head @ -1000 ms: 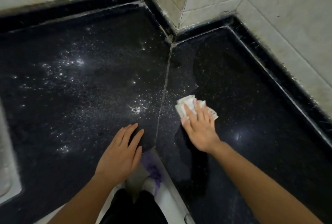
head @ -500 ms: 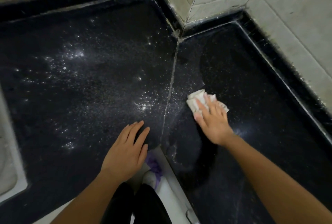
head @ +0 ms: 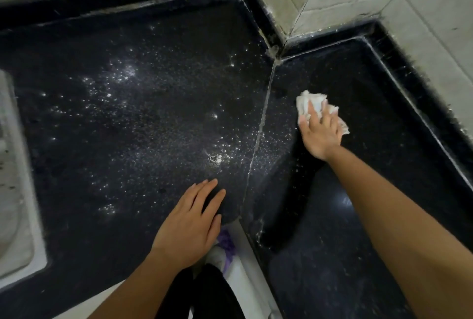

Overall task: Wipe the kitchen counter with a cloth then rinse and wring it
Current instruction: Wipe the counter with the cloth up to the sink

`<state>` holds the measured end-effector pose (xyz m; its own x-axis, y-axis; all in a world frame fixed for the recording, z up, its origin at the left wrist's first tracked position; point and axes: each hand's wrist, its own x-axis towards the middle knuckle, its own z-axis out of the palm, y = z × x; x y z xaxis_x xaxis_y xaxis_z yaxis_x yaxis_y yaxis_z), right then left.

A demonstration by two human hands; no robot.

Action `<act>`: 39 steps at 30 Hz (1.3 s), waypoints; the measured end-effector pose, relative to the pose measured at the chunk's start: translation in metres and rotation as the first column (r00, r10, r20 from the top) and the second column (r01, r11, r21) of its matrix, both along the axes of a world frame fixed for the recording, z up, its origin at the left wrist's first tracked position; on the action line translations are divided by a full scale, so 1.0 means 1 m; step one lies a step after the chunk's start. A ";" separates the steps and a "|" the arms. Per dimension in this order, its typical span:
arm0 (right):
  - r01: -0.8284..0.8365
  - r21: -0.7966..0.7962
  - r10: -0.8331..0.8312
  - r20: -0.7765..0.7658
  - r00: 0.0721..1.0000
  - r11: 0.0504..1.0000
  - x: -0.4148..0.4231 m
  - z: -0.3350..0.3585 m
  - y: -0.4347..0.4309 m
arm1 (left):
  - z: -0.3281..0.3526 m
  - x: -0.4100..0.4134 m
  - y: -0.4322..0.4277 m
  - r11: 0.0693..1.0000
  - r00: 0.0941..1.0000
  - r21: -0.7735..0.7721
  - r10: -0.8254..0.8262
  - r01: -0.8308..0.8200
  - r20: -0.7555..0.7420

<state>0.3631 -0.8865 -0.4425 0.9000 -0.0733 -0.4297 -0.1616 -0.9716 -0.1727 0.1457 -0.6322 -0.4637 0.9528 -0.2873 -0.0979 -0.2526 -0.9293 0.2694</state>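
Recorded one crumpled white cloth (head: 307,100) pressed beneath straight-fingered right hand (head: 320,134), one speckled black stone counter (head: 128,144) beneath spread left hand (head: 189,226).

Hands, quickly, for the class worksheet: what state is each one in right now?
Left hand: open, flat on the counter.
Right hand: open, pressing down on the cloth.

The cloth (head: 311,104) lies under the right hand (head: 321,134) on the counter (head: 153,113), sink (head: 15,203) far left.
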 end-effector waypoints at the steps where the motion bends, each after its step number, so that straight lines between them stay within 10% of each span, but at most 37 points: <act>1: -0.073 -0.001 0.073 -0.005 0.997 0.997 -0.013 -0.001 0.004 | 0.001 0.000 0.000 1.000 1.000 0.003 0.001 -0.001 -0.001; 14: -0.797 -0.018 0.796 0.065 0.602 0.604 -0.174 -0.003 -0.007 | 0.000 0.000 -0.001 1.000 1.000 -0.004 0.000 0.000 -0.025; 22: -0.243 -0.038 0.244 0.042 0.969 0.969 -0.063 0.011 -0.030 | 0.000 0.007 -0.007 1.000 1.000 0.013 -0.012 0.012 0.021; 27: 0.161 -0.028 -0.159 0.061 0.985 0.987 -0.086 0.017 -0.022 | 0.009 -0.003 0.004 0.994 0.994 -0.020 -0.109 0.110 0.028; 39: -0.457 0.026 0.458 -0.005 0.889 0.889 -0.223 0.004 0.040 | 0.005 -0.001 0.001 0.998 0.996 -0.059 -0.023 0.028 0.083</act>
